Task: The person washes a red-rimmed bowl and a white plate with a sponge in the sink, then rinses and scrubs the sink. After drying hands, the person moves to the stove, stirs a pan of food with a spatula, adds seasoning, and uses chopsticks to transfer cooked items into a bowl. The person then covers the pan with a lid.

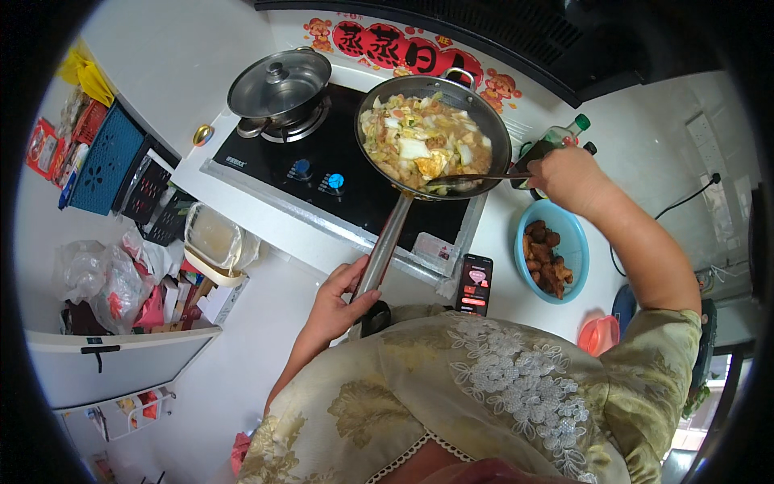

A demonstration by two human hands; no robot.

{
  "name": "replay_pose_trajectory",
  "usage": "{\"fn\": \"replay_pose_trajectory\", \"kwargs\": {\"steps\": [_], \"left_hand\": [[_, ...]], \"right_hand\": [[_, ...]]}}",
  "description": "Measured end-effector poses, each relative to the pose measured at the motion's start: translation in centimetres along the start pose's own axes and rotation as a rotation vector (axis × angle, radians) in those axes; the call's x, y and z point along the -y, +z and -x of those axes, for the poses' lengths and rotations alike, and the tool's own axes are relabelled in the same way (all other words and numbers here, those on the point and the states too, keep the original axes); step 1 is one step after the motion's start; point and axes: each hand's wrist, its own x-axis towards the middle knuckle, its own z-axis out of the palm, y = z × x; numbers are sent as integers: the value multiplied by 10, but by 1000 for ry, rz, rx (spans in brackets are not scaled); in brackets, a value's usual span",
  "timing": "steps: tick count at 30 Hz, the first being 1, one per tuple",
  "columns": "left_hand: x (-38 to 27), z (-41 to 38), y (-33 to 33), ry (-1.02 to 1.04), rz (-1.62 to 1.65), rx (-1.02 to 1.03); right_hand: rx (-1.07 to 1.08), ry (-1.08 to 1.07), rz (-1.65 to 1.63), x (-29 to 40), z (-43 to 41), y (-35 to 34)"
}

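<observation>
My left hand (341, 302) is closed around the long metal handle (390, 242) of a frying pan (502, 145), near the handle's lower end. The pan stands over the right part of the black cooktop (248, 145) and holds chopped cabbage (414, 148) and other pieces in a brownish sauce. With my right hand (562, 172) I grip a dark slender utensil (478, 177), whose far end lies in the food at the pan's near edge. Whether that end is a spoon or a spatula is hidden by the food.
A glass-lidded pot (278, 91) sits on the left burner. On the right counter are a blue basket (583, 254) of browned food pieces, bottles (565, 133) and a phone (475, 284). Plastic bags (115, 290) and boxes sit at left; a black range hood (508, 30) hangs overhead.
</observation>
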Motion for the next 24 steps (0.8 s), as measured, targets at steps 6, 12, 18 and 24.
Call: {"fn": "replay_pose_trajectory", "kwargs": {"steps": [6, 12, 18, 24], "left_hand": [[5, 0, -1, 27, -45, -6], [5, -2, 0, 27, -21, -15], [5, -1, 0, 45, -29, -28], [5, 1, -1, 55, -48, -35]], "right_hand": [[34, 186, 12, -3, -17, 32], [16, 319, -59, -17, -23, 52], [-115, 201, -48, -33, 10, 5], [-240, 113, -76, -27, -4, -33]]}}
